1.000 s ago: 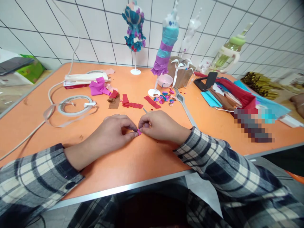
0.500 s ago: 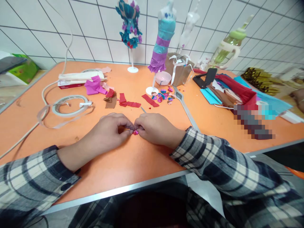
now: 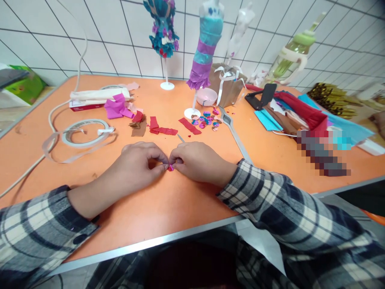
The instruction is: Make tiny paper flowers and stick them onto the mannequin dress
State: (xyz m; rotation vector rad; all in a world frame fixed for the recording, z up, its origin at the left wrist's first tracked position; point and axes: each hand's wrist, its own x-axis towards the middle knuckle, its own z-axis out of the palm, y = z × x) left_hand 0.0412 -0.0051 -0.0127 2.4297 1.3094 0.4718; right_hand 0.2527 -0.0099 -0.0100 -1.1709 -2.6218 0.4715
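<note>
Near counter (image 3: 186, 204) edge: left hand (image 3: 140, 162) and right hand (image 3: 197, 160) are pinching a pink scrap (image 3: 171, 167).
Change: grip is holding, barely shifting.

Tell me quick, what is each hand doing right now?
The left hand is closed, pinching the pink paper piece.
The right hand is closed, pinching the same pink paper piece.

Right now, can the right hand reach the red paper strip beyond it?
Probably yes: bare table lies between right hand and red paper strip, but it and the left hand pinch a pink piece.
</note>
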